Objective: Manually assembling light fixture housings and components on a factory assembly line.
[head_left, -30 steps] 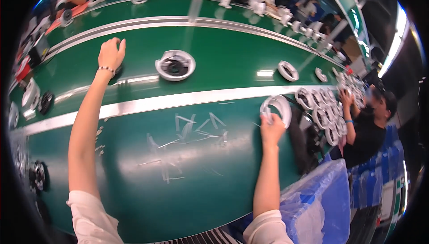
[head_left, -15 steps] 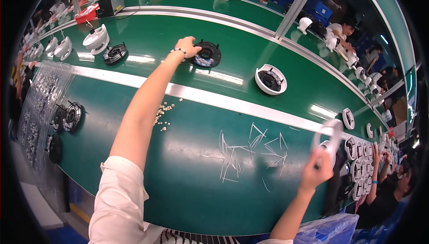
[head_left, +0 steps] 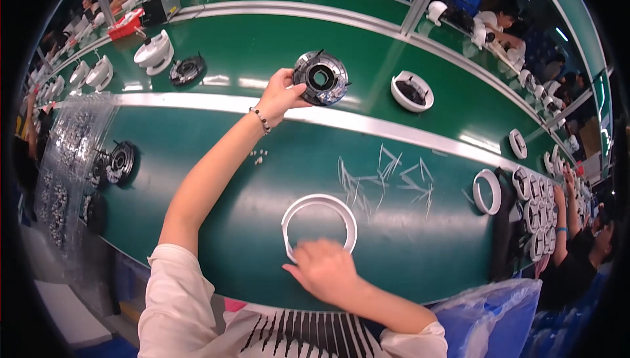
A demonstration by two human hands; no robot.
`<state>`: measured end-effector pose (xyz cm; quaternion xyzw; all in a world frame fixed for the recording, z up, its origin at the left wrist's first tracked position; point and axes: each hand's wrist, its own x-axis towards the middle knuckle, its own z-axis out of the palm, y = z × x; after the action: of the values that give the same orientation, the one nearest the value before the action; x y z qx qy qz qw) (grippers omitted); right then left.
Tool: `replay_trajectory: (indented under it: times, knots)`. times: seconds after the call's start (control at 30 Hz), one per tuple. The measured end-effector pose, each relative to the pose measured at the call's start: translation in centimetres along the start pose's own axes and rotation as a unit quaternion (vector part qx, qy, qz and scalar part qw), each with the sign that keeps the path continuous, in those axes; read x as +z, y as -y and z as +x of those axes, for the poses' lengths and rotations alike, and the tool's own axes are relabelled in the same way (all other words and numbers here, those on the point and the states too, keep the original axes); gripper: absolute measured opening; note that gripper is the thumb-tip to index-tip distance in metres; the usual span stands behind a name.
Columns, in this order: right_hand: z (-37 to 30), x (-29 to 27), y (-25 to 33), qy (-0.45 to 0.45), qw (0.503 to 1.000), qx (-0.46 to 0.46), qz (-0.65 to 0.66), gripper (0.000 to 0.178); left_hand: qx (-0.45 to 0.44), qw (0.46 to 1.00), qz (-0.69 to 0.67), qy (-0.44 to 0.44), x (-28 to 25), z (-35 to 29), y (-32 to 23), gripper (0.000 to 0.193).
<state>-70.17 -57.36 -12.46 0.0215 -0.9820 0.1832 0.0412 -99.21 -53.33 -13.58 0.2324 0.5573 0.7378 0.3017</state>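
My left hand (head_left: 282, 97) grips the rim of a black round plastic housing (head_left: 326, 77) with a hole in its middle and a small circuit board on its lower side. The housing is raised near the metal rail along the conveyor. A white plastic ring (head_left: 286, 227) lies on the green work table in front of me. Over the ring's near edge is my right hand (head_left: 325, 271), blurred by motion, its thumb standing apart from the fingers. The ring itself looks sharp.
Thin white strips (head_left: 354, 184) and small pale pieces (head_left: 260, 156) lie on the table. Another white ring (head_left: 478, 190) stands at right, by stacked white housings (head_left: 538, 213). The conveyor carries a white-rimmed housing (head_left: 413, 92) and a black one (head_left: 188, 69). More black housings (head_left: 121, 161) sit left.
My left hand has lifted the black housing off the conveyor and drawn it nearer. My right hand has brought the white ring from the right to the table in front of me.
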Motion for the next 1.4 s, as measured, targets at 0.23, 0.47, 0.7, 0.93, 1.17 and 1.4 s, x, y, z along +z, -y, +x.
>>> replay_trajectory:
  times: [0.23, 0.47, 0.7, 0.93, 1.17, 1.4]
  knots:
    - [1.9, -4.0, -1.9, 0.145, 0.988, 0.053, -0.023, 0.104, 0.006, 0.998, -0.026, 0.049, -0.1, -6.3, -1.1, 0.030]
    - [1.9, -4.5, -3.1, -0.123, 0.984, 0.078, 0.107, 0.112, 0.034, 0.991, -0.117, 0.050, 0.6, -8.6, -0.6, 0.032]
    - [3.0, -4.8, -6.9, -0.427, 0.754, 0.194, 0.460, 0.092, 0.083, 0.986, -0.132, 0.061, 4.4, -12.0, 1.7, 0.053]
    - [3.3, -2.7, -6.6, -0.345, 0.881, 0.244, 0.213, 0.113, 0.002, 0.956, -0.063, 0.288, 4.1, -13.9, 1.8, 0.077]
    - [2.4, -3.2, -5.7, -0.311, 0.909, 0.222, 0.168, 0.121, -0.234, 0.837, -0.372, 0.326, 4.6, -13.5, -0.1, 0.069]
    - [2.4, -3.0, -6.8, -0.280, 0.938, 0.131, 0.157, 0.127, -0.245, 0.854, -0.362, 0.281, 5.2, -13.4, 0.6, 0.053]
